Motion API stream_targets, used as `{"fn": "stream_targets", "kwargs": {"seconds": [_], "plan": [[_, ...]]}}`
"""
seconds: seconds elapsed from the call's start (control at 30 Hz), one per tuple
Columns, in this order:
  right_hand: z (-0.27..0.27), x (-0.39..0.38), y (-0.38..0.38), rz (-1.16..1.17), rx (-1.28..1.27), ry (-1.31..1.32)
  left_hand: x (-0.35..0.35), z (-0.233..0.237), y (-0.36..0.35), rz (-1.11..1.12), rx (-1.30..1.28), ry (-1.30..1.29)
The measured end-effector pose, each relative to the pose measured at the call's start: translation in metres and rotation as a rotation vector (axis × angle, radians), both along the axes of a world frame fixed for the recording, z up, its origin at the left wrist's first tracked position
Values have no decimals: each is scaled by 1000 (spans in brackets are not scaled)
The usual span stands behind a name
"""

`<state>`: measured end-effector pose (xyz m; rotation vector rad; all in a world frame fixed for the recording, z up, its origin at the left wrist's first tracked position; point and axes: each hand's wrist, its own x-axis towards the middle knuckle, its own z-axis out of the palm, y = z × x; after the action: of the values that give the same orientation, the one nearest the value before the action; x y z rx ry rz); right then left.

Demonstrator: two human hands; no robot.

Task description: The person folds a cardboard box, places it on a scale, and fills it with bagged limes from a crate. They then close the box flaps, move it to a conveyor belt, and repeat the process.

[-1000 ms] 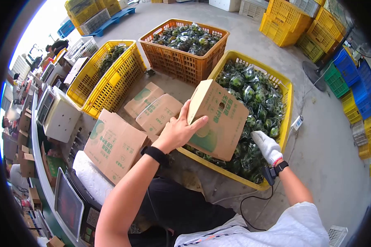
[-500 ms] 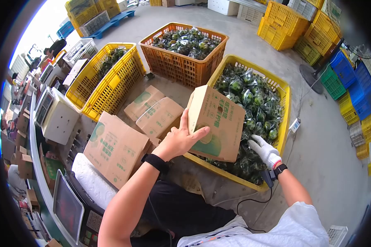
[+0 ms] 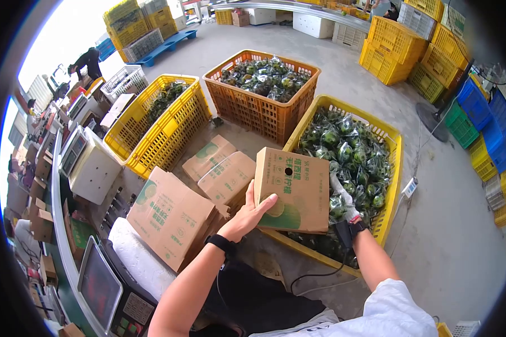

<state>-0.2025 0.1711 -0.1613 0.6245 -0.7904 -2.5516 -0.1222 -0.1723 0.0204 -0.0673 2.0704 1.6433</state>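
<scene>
My bare left hand [image 3: 246, 218] grips the left edge of a brown cardboard box [image 3: 298, 194] with green printing and a round hole in its face. The box is tilted over the left part of a yellow crate [image 3: 396, 185]. That crate is full of green fruits in clear plastic bags [image 3: 360, 151]. My right hand [image 3: 346, 197], in a white glove, is beside the box's right edge. It seems closed around a bagged green fruit [image 3: 337, 209], though its fingers are partly lost among the bags. A black device [image 3: 343, 236] sits at my right wrist.
Flattened printed cartons [image 3: 171, 216] are stacked at my left, and more cartons [image 3: 225, 174] lie beyond them. An orange crate [image 3: 253, 104] of bagged fruit and another yellow crate [image 3: 163, 135] stand ahead. A scale with a screen [image 3: 101, 281] is at lower left.
My right hand has moved left and forward across the bagged fruit to the box's right edge. The box has turned so its printed face points more toward me. The camera view has shifted too.
</scene>
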Motion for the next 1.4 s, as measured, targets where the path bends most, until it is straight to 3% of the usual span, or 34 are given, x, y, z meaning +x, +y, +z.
{"fn": "stream_targets", "kwargs": {"seconds": [0.07,0.1,0.17,0.2,0.27,0.33,0.4,0.43,0.53,0.57,0.6,0.67,0.73,0.8,0.87,0.9,1.0,1.07,1.13,1.2,1.27,1.33,1.4], "plan": [[31,15,-15,116,639,752,8,2,3,10,37,-18],[29,12,-13,111,639,765,7,4,3,24,78,-30],[10,13,-12,-91,1152,558,8,-1,-2,14,106,-74],[33,14,-21,-100,1144,566,7,-2,-6,6,139,-123],[131,31,-51,-38,1258,642,14,7,-3,74,147,-112],[162,36,-58,-81,1301,686,16,8,-3,179,383,-367],[177,43,-59,-279,2359,758,26,19,2,259,600,-535],[201,41,-68,-305,2171,899,30,18,8,293,703,-584],[255,42,-71,-24,2809,1441,44,8,23,315,908,-627],[260,47,-74,127,2688,1503,48,6,26,281,988,-646],[263,48,-74,193,2736,1629,54,4,30,246,1071,-662],[308,50,-83,281,2545,1798,69,-1,35,286,1111,-654],[357,65,-89,274,2412,1557,82,2,34,214,1300,-667],[376,82,-93,113,2065,1215,89,9,27,239,1349,-631],[382,99,-103,-264,2250,1176,98,16,14,215,1381,-559],[383,104,-109,-356,2337,1204,100,-10,2,45,1732,-572],[393,112,-139,-415,2368,1697,131,21,-30,95,1848,-343],[406,136,-186,-237,2121,1885,158,30,-61,208,1842,-93],[411,154,-243,-143,1815,1950,191,33,-104,328,1648,200],[425,166,-305,-264,1748,2456,228,41,-138,610,1611,395],[416,184,-378,-235,1487,2462,259,39,-171,773,1678,584],[409,190,-455,-369,1334,2627,285,43,-201,1073,1463,761],[397,198,-522,-396,1235,2759,305,36,-235,1227,1287,919]]}}
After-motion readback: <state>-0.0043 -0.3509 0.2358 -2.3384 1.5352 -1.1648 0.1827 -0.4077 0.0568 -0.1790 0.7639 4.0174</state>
